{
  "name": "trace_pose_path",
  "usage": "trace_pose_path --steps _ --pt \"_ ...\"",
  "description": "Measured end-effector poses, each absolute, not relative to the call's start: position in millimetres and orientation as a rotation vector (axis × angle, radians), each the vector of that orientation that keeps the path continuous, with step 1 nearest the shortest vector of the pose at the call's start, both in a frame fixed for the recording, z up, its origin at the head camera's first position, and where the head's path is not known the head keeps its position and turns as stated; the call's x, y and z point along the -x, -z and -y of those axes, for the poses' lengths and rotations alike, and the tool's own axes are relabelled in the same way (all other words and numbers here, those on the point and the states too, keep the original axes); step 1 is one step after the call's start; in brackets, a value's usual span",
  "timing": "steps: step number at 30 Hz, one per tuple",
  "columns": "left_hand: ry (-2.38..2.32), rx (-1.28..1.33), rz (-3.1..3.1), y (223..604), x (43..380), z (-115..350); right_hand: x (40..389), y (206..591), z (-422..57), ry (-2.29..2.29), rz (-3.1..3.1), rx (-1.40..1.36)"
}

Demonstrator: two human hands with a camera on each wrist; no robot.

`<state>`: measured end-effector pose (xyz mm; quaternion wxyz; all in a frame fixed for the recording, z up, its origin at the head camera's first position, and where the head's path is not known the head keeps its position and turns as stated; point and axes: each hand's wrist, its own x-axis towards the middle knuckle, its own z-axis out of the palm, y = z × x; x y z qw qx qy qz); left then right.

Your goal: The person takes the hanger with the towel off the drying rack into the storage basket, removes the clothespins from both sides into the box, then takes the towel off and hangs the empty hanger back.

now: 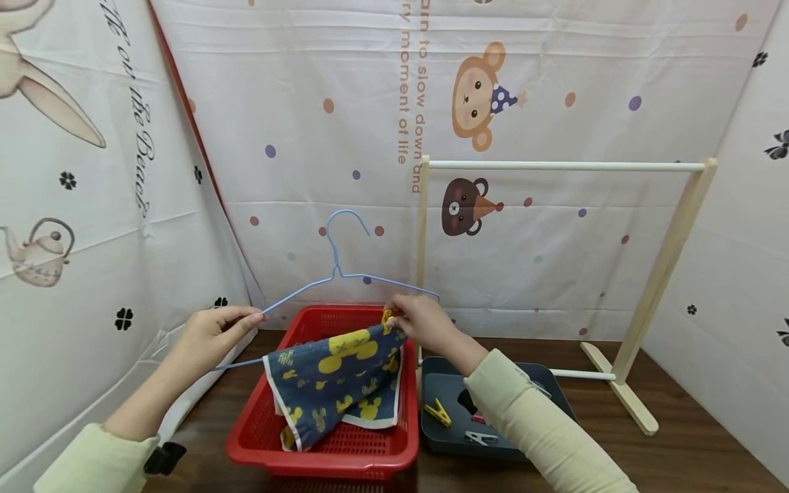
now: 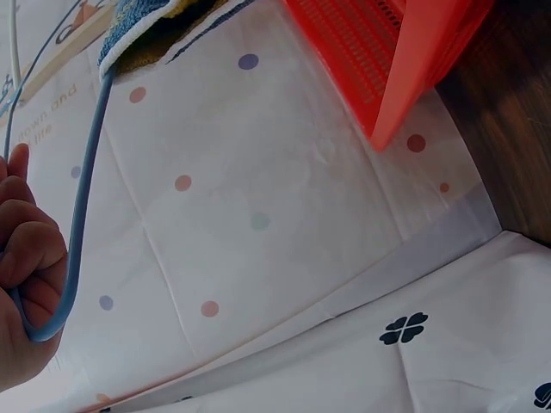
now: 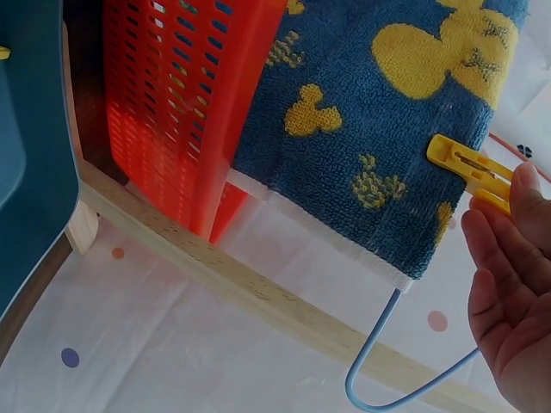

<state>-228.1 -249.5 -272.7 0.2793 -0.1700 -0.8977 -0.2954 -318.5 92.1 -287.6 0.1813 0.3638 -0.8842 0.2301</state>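
Note:
My left hand [image 1: 212, 335] grips the left end of a blue wire hanger [image 1: 302, 289], its hook pointing up. A dark blue towel with yellow mouse-head shapes [image 1: 335, 370] hangs folded over the hanger's bottom bar, above the red basket [image 1: 243, 428]. At the towel's upper right edge, my right hand [image 1: 425, 325] pinches a yellow clothespin [image 3: 469, 168] between thumb and fingers. The clothespin's jaws sit over the towel's top edge in the right wrist view. In the left wrist view, the hanger's rounded end curves through the curled fingers of my left hand [image 2: 30, 267].
A wooden rack with a white top rail [image 1: 567, 166] stands behind on the right. Beside the basket, a dark tray [image 1: 431, 383] holds another yellow clothespin [image 1: 438, 413], a grey one [image 1: 481, 437] and other small items, partly hidden by my right sleeve. Printed cloth walls surround the brown table.

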Motion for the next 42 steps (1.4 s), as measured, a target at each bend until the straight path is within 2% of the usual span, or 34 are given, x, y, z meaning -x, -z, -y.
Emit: trace_pose_path --steps 42 --pt "0.711 0.496 2.337 273.8 229.5 245.4 310.0 279.3 -95.6 -0.744 2.323 -1.095"
